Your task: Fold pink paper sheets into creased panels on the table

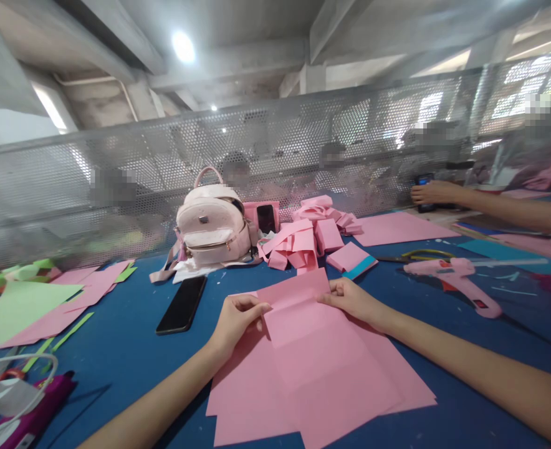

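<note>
A creased sheet of pink paper (322, 349) is held between my two hands, its far end tilted up off the pile. My left hand (240, 318) pinches its left edge between thumb and fingers. On the right edge, my right hand (353, 302) grips it the same way, thumb on top. Beneath lie more pink sheets (252, 399), fanned out on the blue table. Just beyond my hands sits a heap of folded pink paper pieces (298, 240), with a folded pink piece with a blue strip (353, 259) beside it.
A black phone (182, 304) and a pale pink backpack (212, 224) stand left of centre. On the right lie a pink glue gun (457, 277) and scissors (416, 256). Green paper (18, 312) is at the left. Another person's hand (437, 192) holds a phone at right.
</note>
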`<control>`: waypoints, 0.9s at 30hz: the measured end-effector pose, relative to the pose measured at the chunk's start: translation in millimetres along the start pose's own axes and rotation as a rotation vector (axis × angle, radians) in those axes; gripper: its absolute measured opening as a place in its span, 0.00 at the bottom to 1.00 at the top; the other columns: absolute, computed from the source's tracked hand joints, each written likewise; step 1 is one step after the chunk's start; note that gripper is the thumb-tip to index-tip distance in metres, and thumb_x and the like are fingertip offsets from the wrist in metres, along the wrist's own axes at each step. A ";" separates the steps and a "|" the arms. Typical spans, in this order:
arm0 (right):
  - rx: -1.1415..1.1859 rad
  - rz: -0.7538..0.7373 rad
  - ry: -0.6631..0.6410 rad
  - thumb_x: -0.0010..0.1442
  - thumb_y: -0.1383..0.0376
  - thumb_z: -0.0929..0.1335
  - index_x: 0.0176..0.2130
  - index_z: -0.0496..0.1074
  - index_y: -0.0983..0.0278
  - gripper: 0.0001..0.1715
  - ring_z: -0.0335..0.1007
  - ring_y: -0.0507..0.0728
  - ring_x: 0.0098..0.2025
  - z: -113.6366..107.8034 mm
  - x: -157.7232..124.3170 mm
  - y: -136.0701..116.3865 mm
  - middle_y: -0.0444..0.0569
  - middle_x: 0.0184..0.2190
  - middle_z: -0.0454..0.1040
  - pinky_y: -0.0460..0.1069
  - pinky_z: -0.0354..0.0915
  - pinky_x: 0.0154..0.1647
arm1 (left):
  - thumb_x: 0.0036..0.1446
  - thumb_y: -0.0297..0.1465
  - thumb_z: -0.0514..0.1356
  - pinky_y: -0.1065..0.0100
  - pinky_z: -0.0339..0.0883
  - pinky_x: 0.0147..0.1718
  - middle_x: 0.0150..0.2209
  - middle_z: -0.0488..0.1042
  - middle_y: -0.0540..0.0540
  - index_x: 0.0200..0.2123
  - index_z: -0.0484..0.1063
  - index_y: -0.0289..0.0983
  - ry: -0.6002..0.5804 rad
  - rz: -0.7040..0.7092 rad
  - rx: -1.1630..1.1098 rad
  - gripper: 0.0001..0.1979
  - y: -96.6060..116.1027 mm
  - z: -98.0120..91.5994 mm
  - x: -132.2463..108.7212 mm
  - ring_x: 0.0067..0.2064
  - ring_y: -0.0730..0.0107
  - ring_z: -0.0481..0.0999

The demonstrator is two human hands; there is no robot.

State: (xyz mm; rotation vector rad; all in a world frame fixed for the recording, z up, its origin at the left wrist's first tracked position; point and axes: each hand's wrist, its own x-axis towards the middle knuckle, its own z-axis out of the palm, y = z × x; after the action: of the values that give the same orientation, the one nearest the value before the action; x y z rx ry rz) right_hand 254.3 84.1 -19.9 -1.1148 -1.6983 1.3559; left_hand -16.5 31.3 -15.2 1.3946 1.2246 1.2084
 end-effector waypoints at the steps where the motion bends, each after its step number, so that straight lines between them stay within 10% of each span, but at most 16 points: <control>1: -0.001 -0.001 -0.006 0.40 0.44 0.78 0.25 0.71 0.66 0.30 0.67 0.54 0.24 0.4 -0.4 -0.5 0.44 0.20 0.71 0.47 0.60 0.24 | 0.46 0.43 0.70 0.75 0.48 0.18 0.13 0.70 0.49 0.22 0.79 0.34 -0.001 -0.002 0.000 0.17 0.0 -0.2 -0.1 0.15 0.80 0.58; 27: 0.039 -0.071 0.126 0.47 0.45 0.75 0.26 0.66 0.63 0.27 0.64 0.52 0.23 3.9 3.5 -2.4 0.42 0.21 0.70 0.46 0.56 0.23 | 0.50 0.45 0.64 0.70 0.59 0.25 0.14 0.71 0.46 0.11 0.71 0.37 -0.026 0.019 0.138 0.23 0.9 9.9 -3.8 0.19 0.71 0.68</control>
State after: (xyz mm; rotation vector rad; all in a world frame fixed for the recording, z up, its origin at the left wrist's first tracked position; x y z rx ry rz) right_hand 249.0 85.7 -18.4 -1.0846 -1.5992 1.2439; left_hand -6.7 27.3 -15.9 1.5212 1.3000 1.1332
